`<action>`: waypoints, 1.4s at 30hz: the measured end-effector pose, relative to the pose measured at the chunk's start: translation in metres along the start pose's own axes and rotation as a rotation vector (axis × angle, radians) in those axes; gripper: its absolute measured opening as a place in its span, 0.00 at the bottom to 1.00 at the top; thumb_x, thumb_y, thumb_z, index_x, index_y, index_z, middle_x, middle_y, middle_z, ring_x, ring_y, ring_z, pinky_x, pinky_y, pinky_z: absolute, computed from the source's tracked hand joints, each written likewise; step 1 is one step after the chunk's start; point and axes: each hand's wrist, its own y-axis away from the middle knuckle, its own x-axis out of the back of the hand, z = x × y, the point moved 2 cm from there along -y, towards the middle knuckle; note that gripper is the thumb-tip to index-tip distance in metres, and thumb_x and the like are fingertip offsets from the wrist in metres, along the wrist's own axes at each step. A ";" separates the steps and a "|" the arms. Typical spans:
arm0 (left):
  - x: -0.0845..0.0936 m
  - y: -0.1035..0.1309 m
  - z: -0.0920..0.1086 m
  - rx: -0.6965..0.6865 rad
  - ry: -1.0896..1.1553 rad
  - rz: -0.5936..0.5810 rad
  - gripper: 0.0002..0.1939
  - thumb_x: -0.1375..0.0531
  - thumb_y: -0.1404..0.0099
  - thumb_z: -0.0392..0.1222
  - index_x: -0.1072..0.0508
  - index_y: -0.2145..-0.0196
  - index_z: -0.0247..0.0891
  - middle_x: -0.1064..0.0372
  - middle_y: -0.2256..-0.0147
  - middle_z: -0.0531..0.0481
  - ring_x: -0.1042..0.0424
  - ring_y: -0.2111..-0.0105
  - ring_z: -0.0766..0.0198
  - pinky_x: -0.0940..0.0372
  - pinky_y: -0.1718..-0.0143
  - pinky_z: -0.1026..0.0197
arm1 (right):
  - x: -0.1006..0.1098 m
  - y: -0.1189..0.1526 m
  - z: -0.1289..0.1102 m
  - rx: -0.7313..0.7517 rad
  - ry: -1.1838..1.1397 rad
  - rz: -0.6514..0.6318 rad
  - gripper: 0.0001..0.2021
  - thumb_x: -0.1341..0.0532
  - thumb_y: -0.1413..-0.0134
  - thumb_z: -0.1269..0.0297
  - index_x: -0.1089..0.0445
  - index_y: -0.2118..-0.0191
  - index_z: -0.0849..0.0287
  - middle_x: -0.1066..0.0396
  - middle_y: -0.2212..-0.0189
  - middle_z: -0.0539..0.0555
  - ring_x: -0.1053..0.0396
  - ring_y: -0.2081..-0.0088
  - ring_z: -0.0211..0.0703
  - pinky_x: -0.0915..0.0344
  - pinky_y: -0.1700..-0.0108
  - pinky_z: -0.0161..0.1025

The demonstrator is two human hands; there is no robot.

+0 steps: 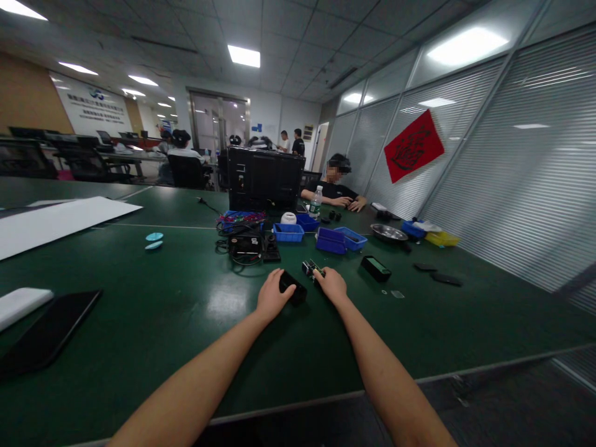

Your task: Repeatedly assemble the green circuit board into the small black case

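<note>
My left hand [274, 294] is closed around a black box-like housing [294, 289] low over the green table. Just to its right, my right hand [332, 284] grips a small electronic module [309, 269] with a circuit board and a pale, shiny front end. The two pieces are apart from each other. Right of my hands lies another black housing [375, 268] with a green board showing on its top. A small ring [384, 292] and a thin clear piece [397, 294] lie near it.
Beyond my hands stand blue bins [288, 232], a black soldering-station-like box [246, 244] with cables, a white ball [288, 218] and a water bottle [316, 202]. A metal bowl [389, 233] is at the right. A co-worker [336, 186] sits across the table.
</note>
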 end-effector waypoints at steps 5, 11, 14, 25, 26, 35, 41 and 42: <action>0.000 0.000 0.000 -0.008 0.005 0.008 0.28 0.45 0.44 0.50 0.40 0.48 0.35 0.44 0.46 0.42 0.43 0.46 0.58 0.48 0.45 0.57 | -0.001 -0.002 0.002 -0.015 -0.002 0.006 0.20 0.52 0.45 0.49 0.33 0.62 0.58 0.30 0.66 0.57 0.32 0.64 0.46 0.43 0.69 0.36; 0.003 0.001 0.001 0.002 0.008 0.002 0.27 0.45 0.44 0.50 0.40 0.48 0.36 0.43 0.46 0.43 0.43 0.47 0.58 0.48 0.46 0.57 | 0.006 0.000 0.003 0.183 0.156 0.160 0.12 0.46 0.46 0.59 0.38 0.58 0.60 0.33 0.61 0.59 0.35 0.61 0.46 0.42 0.63 0.37; 0.003 0.002 0.002 0.003 0.004 0.011 0.28 0.45 0.44 0.50 0.41 0.48 0.35 0.43 0.47 0.43 0.43 0.47 0.58 0.48 0.46 0.57 | 0.011 0.001 0.007 0.295 0.185 0.211 0.14 0.43 0.49 0.64 0.38 0.55 0.58 0.37 0.55 0.58 0.38 0.56 0.46 0.43 0.58 0.39; 0.029 -0.003 -0.003 -0.021 0.149 -0.384 0.48 0.36 0.55 0.49 0.56 0.40 0.42 0.42 0.46 0.44 0.33 0.59 0.60 0.38 0.57 0.60 | 0.014 -0.017 0.032 0.129 -0.114 0.011 0.23 0.40 0.55 0.58 0.34 0.52 0.65 0.34 0.56 0.60 0.37 0.55 0.48 0.42 0.55 0.38; 0.030 -0.003 -0.004 -0.039 0.140 -0.413 0.48 0.36 0.55 0.48 0.54 0.40 0.42 0.41 0.47 0.45 0.33 0.59 0.60 0.39 0.57 0.60 | 0.014 -0.017 0.031 0.127 -0.127 0.003 0.23 0.39 0.55 0.58 0.34 0.53 0.65 0.34 0.57 0.60 0.36 0.56 0.47 0.42 0.56 0.38; 0.023 -0.003 -0.006 -0.070 -0.044 -0.388 0.30 0.36 0.55 0.44 0.36 0.52 0.42 0.31 0.61 0.50 0.32 0.63 0.60 0.39 0.61 0.62 | 0.007 -0.014 0.025 0.118 -0.143 0.081 0.20 0.38 0.58 0.62 0.32 0.56 0.65 0.33 0.62 0.59 0.35 0.60 0.46 0.41 0.58 0.37; 0.024 -0.006 -0.010 -0.013 -0.072 -0.282 0.28 0.36 0.54 0.43 0.36 0.54 0.40 0.31 0.63 0.50 0.32 0.64 0.61 0.39 0.64 0.63 | 0.009 -0.011 0.016 0.135 -0.726 0.062 0.25 0.38 0.62 0.58 0.33 0.55 0.65 0.31 0.67 0.55 0.34 0.65 0.44 0.39 0.62 0.40; 0.024 -0.006 -0.010 -0.011 -0.082 -0.272 0.28 0.36 0.54 0.43 0.36 0.54 0.40 0.31 0.63 0.50 0.32 0.65 0.61 0.39 0.64 0.63 | 0.011 -0.009 0.013 0.157 -0.882 0.015 0.26 0.38 0.62 0.57 0.34 0.54 0.64 0.30 0.67 0.55 0.34 0.66 0.44 0.38 0.63 0.40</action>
